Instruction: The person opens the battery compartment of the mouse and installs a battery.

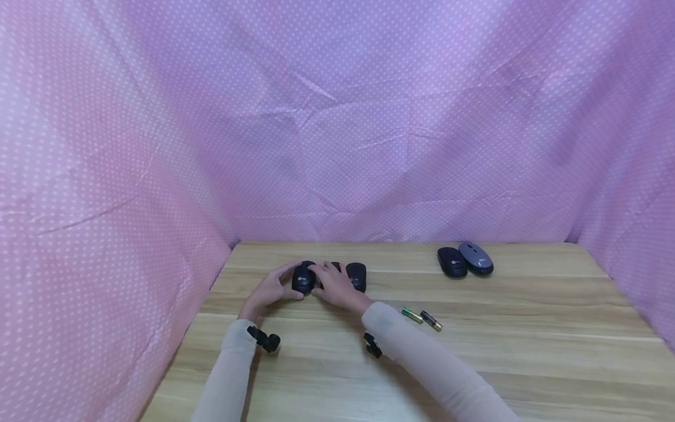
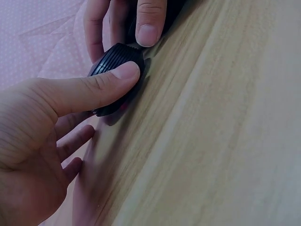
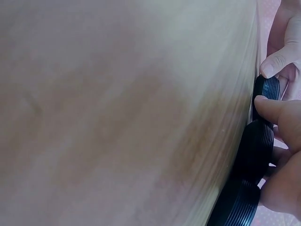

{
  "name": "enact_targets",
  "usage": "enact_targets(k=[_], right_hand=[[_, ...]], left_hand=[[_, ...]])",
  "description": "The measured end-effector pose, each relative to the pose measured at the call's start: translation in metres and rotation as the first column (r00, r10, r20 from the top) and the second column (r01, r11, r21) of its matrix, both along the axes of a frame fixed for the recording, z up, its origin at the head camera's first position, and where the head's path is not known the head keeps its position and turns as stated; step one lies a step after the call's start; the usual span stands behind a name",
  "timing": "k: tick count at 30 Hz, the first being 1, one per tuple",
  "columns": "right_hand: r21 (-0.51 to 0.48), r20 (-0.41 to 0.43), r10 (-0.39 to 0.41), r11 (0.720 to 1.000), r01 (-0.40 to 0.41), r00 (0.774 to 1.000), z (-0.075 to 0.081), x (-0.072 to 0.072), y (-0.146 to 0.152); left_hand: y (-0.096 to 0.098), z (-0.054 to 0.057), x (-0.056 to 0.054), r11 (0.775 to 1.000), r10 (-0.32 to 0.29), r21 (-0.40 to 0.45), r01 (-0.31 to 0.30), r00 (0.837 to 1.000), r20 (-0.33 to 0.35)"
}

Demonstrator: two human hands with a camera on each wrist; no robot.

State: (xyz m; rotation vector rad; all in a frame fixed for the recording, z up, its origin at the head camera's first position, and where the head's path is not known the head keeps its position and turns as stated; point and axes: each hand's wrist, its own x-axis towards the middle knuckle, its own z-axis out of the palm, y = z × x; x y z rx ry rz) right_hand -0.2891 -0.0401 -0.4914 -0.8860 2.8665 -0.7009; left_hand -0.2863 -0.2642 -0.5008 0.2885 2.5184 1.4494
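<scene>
Because both hands crowd one small body, the likeliest fault is a nudge: the left black mouse [image 1: 303,279] could be knocked askew if the left hand [image 1: 270,289] and the right hand [image 1: 336,287] press unevenly. Second risk: the right hand lies over the middle black mouse [image 3: 255,149], so dragging fingers could shift that one and, through it, the right black mouse [image 1: 357,276] just beside. Third: the right sleeve [image 1: 437,366] passes close to the green battery [image 1: 412,315], with the dark battery [image 1: 431,320] next to it; a sideways sweep could set either rolling, both being round.

Position: left black mouse at the left end of a row of three on the wooden table [image 1: 527,351], between the hands. Relative to left hand: within the span of thumb and index finger, palm off to its left. Thumb lies against the near, ridged end. Left hand partly closed, pinching this mouse; remaining fingers loose beside it. Relative to right hand: mouse just left, thumb and index tips at its right edge. Right hand half curled; whether it grips or merely touches, cannot tell. Whether the mouse sits flat: also unclear.
</scene>
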Motion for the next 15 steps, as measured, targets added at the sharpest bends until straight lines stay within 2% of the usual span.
enact_targets(k=[6,15], right_hand=[[0.033,-0.013,0.012,0.999,-0.011,1.000,0.0011,0.0004,0.0001],[0.056,0.002,0.016,0.998,-0.016,1.000,0.0017,0.0012,-0.0001]], left_hand=[[0.0003,0.0039,0.0001,1.000,0.009,0.008,-0.009,0.998,0.062],[0.0002,0.0066,-0.0007,0.999,-0.025,-0.043,0.027,0.999,0.046]])
